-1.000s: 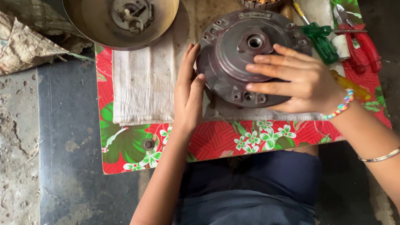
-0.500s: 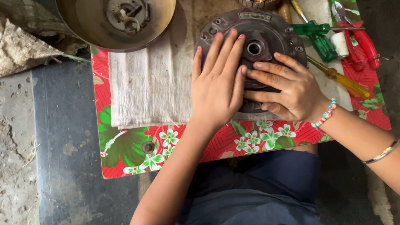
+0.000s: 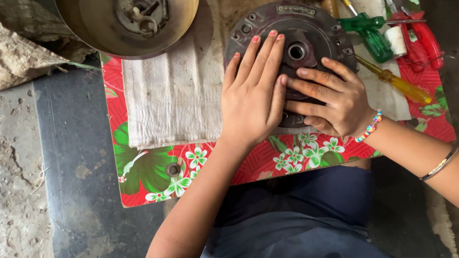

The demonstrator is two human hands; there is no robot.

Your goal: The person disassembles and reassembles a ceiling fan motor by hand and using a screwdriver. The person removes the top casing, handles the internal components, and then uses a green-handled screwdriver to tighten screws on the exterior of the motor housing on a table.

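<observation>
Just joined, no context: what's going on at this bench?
A person sits at a small board covered with a red floral cloth and presses both hands flat on a round dark metal motor plate. The left hand lies over its left half, and the right hand lies on its lower right, beside the centre hole. The plate rests on a white towel. A green-handled screwdriver, a yellow-handled one and red pliers lie to the right. A metal bowl-shaped housing sits at the top.

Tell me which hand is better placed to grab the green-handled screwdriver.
Right. The right hand lies nearest the green-handled screwdriver; the left hand rests farther away, across the metal disc.
</observation>
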